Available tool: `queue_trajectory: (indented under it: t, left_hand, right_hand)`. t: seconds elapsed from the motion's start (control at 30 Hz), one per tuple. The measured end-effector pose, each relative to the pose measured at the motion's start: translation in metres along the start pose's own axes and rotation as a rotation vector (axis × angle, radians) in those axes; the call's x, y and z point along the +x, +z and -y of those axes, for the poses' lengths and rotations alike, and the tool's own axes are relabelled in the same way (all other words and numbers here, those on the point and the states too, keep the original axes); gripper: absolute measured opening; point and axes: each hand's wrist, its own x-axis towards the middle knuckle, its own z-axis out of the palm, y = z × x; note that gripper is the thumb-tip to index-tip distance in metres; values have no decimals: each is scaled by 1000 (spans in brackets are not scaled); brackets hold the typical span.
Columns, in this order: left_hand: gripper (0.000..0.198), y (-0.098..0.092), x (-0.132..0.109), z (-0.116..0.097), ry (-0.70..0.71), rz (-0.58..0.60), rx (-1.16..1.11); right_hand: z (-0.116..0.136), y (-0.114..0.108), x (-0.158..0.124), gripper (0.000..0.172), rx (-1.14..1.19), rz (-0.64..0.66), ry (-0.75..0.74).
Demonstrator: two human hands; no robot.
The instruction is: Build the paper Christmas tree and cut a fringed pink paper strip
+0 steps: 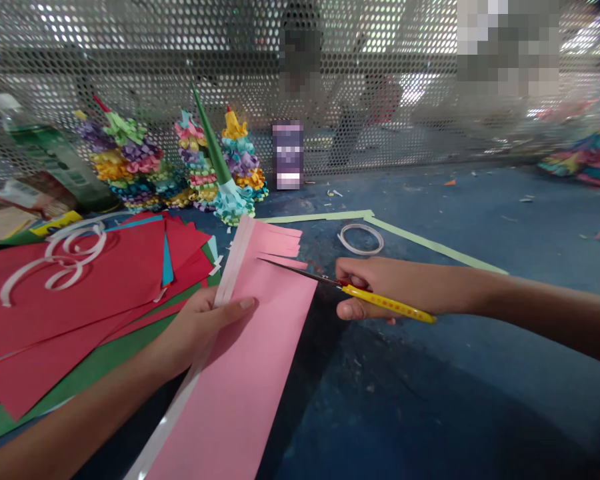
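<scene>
One blue work surface (pixel 430 373) runs along one perforated metal screen (pixel 180 60); one stack of red and green paper sheets (pixel 70 313) covers its left side; four layered paper cones (pixel 200 160) stand near its far edge; one fringed pink paper sheet (pixel 240 373) lies at the near edge, pinched with one white paper strip (pixel 235 260) by the left hand (pixel 195 333); the right hand (pixel 380 287) closes around one pair of yellow-handled scissors (pixel 385 300), blades at the fringe; one white paper coil (pixel 361 239) lies beyond.
</scene>
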Motion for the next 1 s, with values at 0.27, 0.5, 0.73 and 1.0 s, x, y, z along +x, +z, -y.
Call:
queue_trajectory:
  t: [0.27, 0.5, 0.73, 1.0]
  left_hand:
    - [35, 0, 1, 4, -5, -17, -22]
    - [32, -1, 2, 7, 0, -27, -37]
    - [31, 1, 0, 3, 23, 2, 4]
    - [33, -3, 0, 0, -27, 88, 36]
  right_hand:
    - [10, 0, -1, 41, -75, -28, -53]
    - [13, 8, 3, 41, 7, -86, -67]
    - [8, 7, 0, 45, -30, -71, -25]
    - [-28, 7, -43, 45, -148, 17, 152]
